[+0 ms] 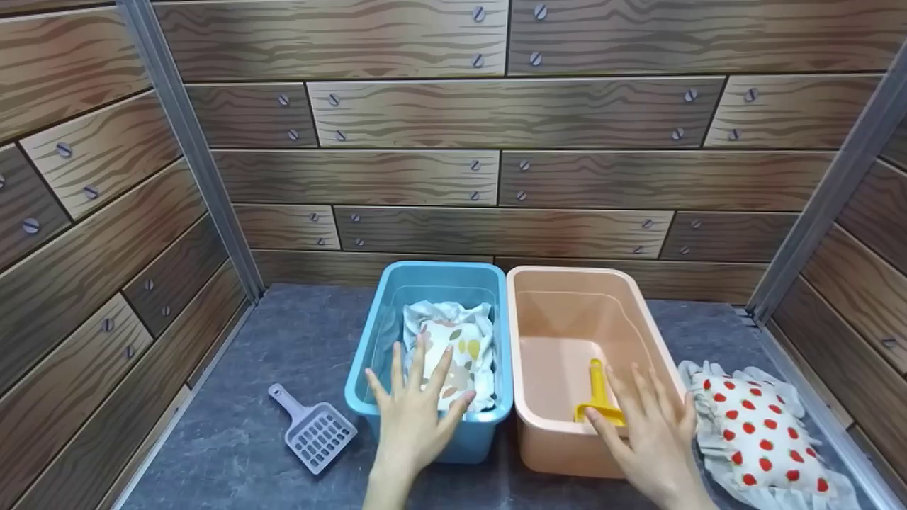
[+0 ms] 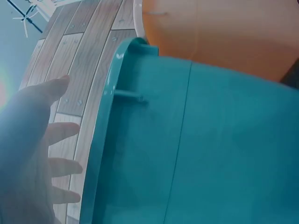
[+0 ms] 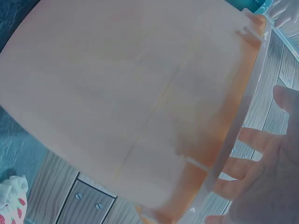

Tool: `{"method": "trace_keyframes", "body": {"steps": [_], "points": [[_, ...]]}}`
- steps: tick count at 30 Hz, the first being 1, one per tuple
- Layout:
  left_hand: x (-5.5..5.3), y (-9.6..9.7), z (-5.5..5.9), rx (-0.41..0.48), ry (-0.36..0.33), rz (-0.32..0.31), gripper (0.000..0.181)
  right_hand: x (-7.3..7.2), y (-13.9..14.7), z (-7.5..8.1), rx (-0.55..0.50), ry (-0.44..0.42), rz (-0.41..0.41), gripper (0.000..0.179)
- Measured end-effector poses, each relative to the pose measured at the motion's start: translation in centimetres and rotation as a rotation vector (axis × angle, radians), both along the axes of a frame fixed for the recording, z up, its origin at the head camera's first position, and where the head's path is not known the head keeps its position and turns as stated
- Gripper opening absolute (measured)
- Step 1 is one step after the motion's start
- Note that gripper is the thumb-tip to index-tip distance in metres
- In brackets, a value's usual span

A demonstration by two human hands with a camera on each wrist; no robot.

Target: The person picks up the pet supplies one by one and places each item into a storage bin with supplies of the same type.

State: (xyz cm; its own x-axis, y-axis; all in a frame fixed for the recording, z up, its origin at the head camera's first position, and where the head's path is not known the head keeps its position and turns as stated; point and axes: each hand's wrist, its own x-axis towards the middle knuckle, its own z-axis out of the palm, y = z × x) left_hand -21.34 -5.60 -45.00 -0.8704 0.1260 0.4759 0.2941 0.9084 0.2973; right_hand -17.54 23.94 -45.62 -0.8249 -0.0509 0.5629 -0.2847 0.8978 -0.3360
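Observation:
My left hand (image 1: pixel 417 418) is spread, fingers straight, over the near edge of the blue bin (image 1: pixel 379 340). Inside that bin lies a ruffled pillow (image 1: pixel 464 347) with a leaf print, partly covered by the fingers in the head view. Over the near right corner of the peach bin (image 1: pixel 538 312) my right hand (image 1: pixel 655 439) is likewise spread, holding nothing. A yellow scoop (image 1: pixel 597 386) lies in the peach bin, its lower end close by the right thumb in the head view. Both wrist views show the fingers extended above the bin rims.
A grey slotted litter scoop (image 1: pixel 319 433) lies on the dark floor left of the blue bin. Right of the peach bin rests a ruffled pillow with strawberries (image 1: pixel 762 432). Wood-patterned walls (image 1: pixel 425 113) with metal corner strips enclose the back and sides.

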Motion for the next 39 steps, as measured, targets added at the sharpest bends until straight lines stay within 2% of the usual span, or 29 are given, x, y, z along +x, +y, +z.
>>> {"method": "trace_keyframes", "body": {"steps": [5, 12, 21, 23, 29, 31, 33, 39], "points": [[0.1, -1.1, -0.2, 0.027, 0.04, 0.02, 0.062, 0.0, 0.6, 0.0, 0.01, 0.005, -0.021, 0.06], [0.3, -2.6, -0.6, 0.097, 0.046, 0.048, 0.061, 0.0, 1.4, -0.2, 0.014, 0.01, -0.023, 0.06], [0.4, -4.3, -0.7, 0.176, 0.087, 0.041, 0.057, 0.0, 2.4, -0.3, -0.011, -0.032, -0.041, 0.06], [0.4, -4.7, -0.8, 0.191, 0.132, 0.034, 0.055, 0.1, 2.7, -0.5, -0.01, -0.046, -0.047, 0.061], [0.2, -6.2, -1.5, 0.23, 0.342, 0.013, 0.05, 0.2, 3.7, -1.0, -0.003, -0.056, -0.07, 0.062], [0.3, -6.7, -1.6, 0.24, 0.369, 0.016, 0.05, 0.2, 3.9, -1.2, -0.005, -0.057, -0.078, 0.062], [0.3, -7.2, -1.6, 0.255, 0.369, 0.024, 0.05, 0.2, 4.1, -1.3, -0.007, -0.049, -0.081, 0.061], [0.2, -8.4, -1.9, 0.299, 0.296, 0.075, 0.047, 0.1, 4.6, -1.5, -0.011, -0.059, -0.087, 0.06]]}}
